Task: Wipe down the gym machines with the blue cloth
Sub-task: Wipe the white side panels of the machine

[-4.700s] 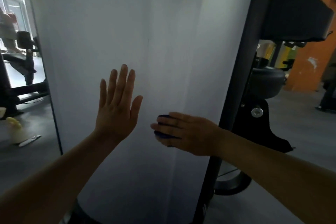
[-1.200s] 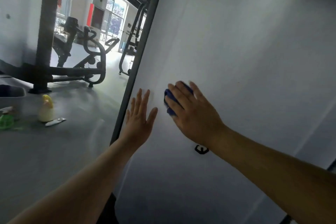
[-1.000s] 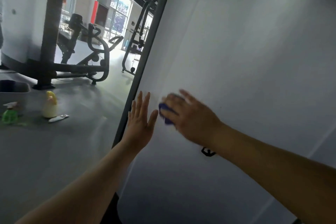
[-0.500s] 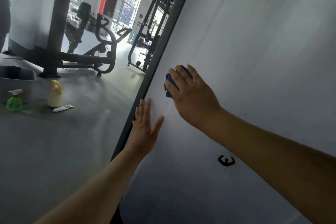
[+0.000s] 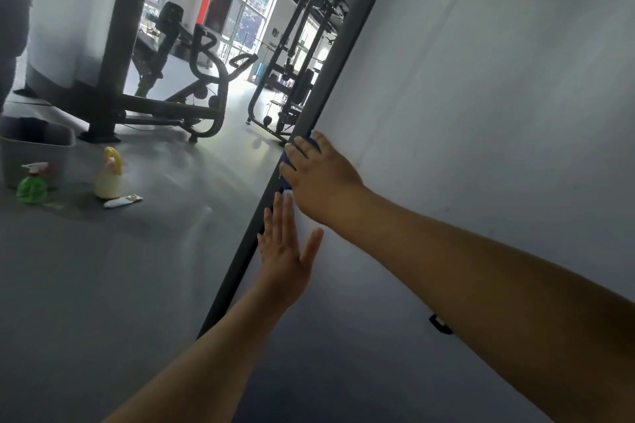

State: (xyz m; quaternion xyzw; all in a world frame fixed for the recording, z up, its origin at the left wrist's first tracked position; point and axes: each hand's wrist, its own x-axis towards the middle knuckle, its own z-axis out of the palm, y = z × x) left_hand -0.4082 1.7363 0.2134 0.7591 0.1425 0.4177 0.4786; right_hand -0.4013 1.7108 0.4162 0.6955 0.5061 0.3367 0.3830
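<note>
Pressing blue cloth (image 5: 285, 161): right hand (image 5: 323, 178) (left hand (image 5: 285, 261) flat)

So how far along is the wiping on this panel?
Done: the white panel shows no wipe marks, so cannot tell. In hand: right hand presses the blue cloth at the panel's left edge beside the dark post; left hand rests flat below. Left: likely the machines behind.
</note>
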